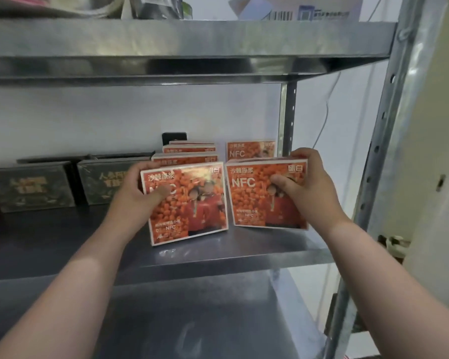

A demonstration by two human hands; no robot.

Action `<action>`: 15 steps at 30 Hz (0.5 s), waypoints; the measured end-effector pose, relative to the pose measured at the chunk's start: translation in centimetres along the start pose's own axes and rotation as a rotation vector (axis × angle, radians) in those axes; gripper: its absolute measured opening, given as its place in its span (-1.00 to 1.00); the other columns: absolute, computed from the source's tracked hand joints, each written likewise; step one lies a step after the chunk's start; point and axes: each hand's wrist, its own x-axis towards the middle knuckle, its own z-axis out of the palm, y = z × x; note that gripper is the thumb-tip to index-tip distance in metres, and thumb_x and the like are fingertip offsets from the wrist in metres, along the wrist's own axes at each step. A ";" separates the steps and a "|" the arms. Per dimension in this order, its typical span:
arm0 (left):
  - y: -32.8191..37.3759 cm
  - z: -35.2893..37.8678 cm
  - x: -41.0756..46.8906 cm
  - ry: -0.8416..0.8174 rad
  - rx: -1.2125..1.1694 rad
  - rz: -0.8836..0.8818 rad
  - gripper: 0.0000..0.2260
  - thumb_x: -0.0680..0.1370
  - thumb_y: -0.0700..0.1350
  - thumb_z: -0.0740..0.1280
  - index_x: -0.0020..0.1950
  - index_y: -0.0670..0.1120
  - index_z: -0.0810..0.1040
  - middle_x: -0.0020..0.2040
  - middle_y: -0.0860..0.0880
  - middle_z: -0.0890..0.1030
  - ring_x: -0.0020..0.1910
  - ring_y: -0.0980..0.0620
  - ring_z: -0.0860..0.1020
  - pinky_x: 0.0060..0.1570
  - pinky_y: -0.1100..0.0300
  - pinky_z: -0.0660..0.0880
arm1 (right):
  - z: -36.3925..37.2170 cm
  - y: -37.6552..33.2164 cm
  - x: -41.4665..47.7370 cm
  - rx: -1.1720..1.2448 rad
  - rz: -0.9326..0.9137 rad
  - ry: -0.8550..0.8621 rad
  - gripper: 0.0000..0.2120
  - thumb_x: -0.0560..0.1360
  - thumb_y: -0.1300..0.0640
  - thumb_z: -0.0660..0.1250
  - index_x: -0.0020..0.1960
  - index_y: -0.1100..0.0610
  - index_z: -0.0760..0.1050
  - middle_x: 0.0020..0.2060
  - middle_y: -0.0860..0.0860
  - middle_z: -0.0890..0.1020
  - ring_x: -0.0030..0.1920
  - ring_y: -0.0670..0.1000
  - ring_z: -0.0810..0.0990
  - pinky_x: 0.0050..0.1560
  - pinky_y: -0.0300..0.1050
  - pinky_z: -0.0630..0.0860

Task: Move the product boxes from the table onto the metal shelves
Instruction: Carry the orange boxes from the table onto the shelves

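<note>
Two orange product boxes marked NFC stand upright on the middle metal shelf (244,251). My left hand (136,196) grips the left front box (192,211), thumb across its face and fingers over its top left corner. My right hand (307,186) grips the right front box (254,203), thumb on its face and fingers behind its top edge. More orange boxes stand in rows behind: several behind the left box (184,159), one behind the right box (250,150).
Two dark green boxes (31,189) stand at the shelf's left. The upper shelf (187,37) overhangs close above and holds packages. A perforated upright post (384,141) bounds the right side. A lower shelf (192,320) lies beneath my forearms.
</note>
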 end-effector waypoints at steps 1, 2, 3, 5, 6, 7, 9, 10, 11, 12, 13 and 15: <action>-0.1 -0.1 0.1 0.012 0.043 0.015 -0.62 0.51 -0.05 0.48 0.25 0.21 0.46 0.02 0.17 0.63 -0.08 0.21 0.63 -0.14 0.19 0.54 | 0.0 0.5 0.4 -0.045 -0.025 -0.004 -0.53 0.45 0.04 0.55 0.20 -0.11 0.36 -0.11 -0.20 0.65 -0.12 -0.21 0.63 -0.08 -0.40 0.48; -0.1 -0.1 0.2 0.029 0.112 0.043 -0.61 0.50 -0.06 0.49 0.25 0.19 0.47 0.08 0.13 0.60 -0.03 0.16 0.61 -0.06 0.16 0.54 | 0.1 0.9 0.7 -0.110 -0.052 -0.003 -0.52 0.43 0.03 0.57 0.20 -0.09 0.38 0.00 -0.16 0.58 -0.06 -0.15 0.60 0.00 -0.33 0.48; -0.1 -0.2 0.4 0.050 0.212 0.098 -0.60 0.49 -0.08 0.50 0.26 0.17 0.48 0.16 0.08 0.52 0.05 0.10 0.58 0.06 0.14 0.51 | 0.1 1.2 1.1 -0.183 -0.070 -0.005 -0.52 0.42 0.02 0.57 0.22 -0.07 0.41 0.10 -0.10 0.48 0.00 -0.11 0.54 0.06 -0.28 0.44; 0.5 -0.4 0.5 0.072 0.437 0.244 -0.58 0.47 -0.10 0.50 0.29 0.12 0.51 0.27 0.04 0.37 0.26 0.02 0.44 0.29 0.15 0.33 | 0.2 1.6 1.7 -0.297 -0.117 -0.032 -0.54 0.45 0.05 0.55 0.28 0.00 0.46 0.20 -0.03 0.37 0.09 -0.07 0.46 0.17 -0.25 0.39; 0.9 -0.4 0.5 0.068 0.551 0.313 -0.56 0.47 -0.09 0.50 0.32 0.10 0.51 0.31 0.03 0.35 0.35 -0.02 0.34 0.35 0.15 0.24 | 0.3 1.6 2.0 -0.368 -0.178 -0.038 -0.55 0.46 0.07 0.53 0.30 0.05 0.48 0.24 0.02 0.39 0.14 -0.02 0.47 0.22 -0.19 0.40; 1.3 -0.3 0.4 0.055 0.671 0.375 -0.52 0.46 -0.04 0.51 0.36 0.10 0.50 0.36 0.02 0.35 0.39 -0.04 0.27 0.38 0.11 0.20 | 0.6 1.5 2.2 -0.470 -0.270 -0.027 -0.54 0.46 0.10 0.53 0.31 0.09 0.50 0.26 0.07 0.43 0.20 0.07 0.48 0.26 -0.08 0.43; 1.8 0.4 0.0 0.010 0.899 0.440 -0.35 0.40 0.11 0.53 0.45 0.11 0.41 0.41 0.02 0.36 0.39 -0.07 0.23 0.38 -0.03 0.25 | 1.2 1.5 2.4 -0.690 -0.446 -0.012 -0.44 0.38 0.08 0.56 0.35 0.12 0.51 0.21 0.15 0.52 0.26 0.22 0.45 0.28 0.15 0.42; 1.8 0.8 -0.2 -0.003 0.976 0.444 -0.25 0.35 0.18 0.55 0.49 0.10 0.36 0.42 0.02 0.36 0.38 -0.09 0.23 0.36 -0.10 0.28 | 1.5 1.5 2.4 -0.787 -0.489 -0.029 -0.33 0.33 0.02 0.58 0.39 0.12 0.48 0.21 0.16 0.52 0.28 0.25 0.44 0.27 0.22 0.40; 1.7 1.2 -0.4 0.003 1.013 0.447 -0.18 0.31 0.21 0.56 0.50 0.09 0.34 0.41 0.00 0.36 0.38 -0.11 0.23 0.34 -0.15 0.30 | 2.0 1.5 2.2 -0.860 -0.490 -0.068 -0.22 0.27 -0.05 0.59 0.43 0.11 0.45 0.23 0.16 0.52 0.30 0.26 0.43 0.27 0.26 0.37; 1.4 1.6 -0.5 0.026 1.016 0.466 -0.15 0.28 0.20 0.58 0.50 0.07 0.34 0.40 -0.02 0.37 0.37 -0.13 0.23 0.33 -0.18 0.31 | 2.5 1.4 2.1 -0.909 -0.479 -0.088 -0.15 0.24 -0.07 0.60 0.45 0.11 0.42 0.26 0.16 0.51 0.32 0.27 0.42 0.27 0.28 0.36; 1.1 1.8 -0.6 0.051 1.001 0.493 -0.15 0.26 0.17 0.60 0.49 0.05 0.37 0.38 -0.04 0.39 0.38 -0.15 0.23 0.32 -0.21 0.31 | 2.9 1.6 2.0 -0.932 -0.469 -0.091 -0.15 0.24 -0.06 0.60 0.46 0.11 0.41 0.28 0.17 0.50 0.33 0.28 0.41 0.26 0.29 0.35; 0.4 2.2 -0.5 0.075 0.937 0.531 -0.17 0.26 0.10 0.62 0.47 0.02 0.39 0.36 -0.07 0.35 0.39 -0.16 0.21 0.34 -0.23 0.31 | 3.6 2.0 2.2 -0.951 -0.468 -0.049 -0.24 0.31 0.02 0.56 0.46 0.11 0.41 0.30 0.16 0.51 0.36 0.30 0.40 0.24 0.29 0.35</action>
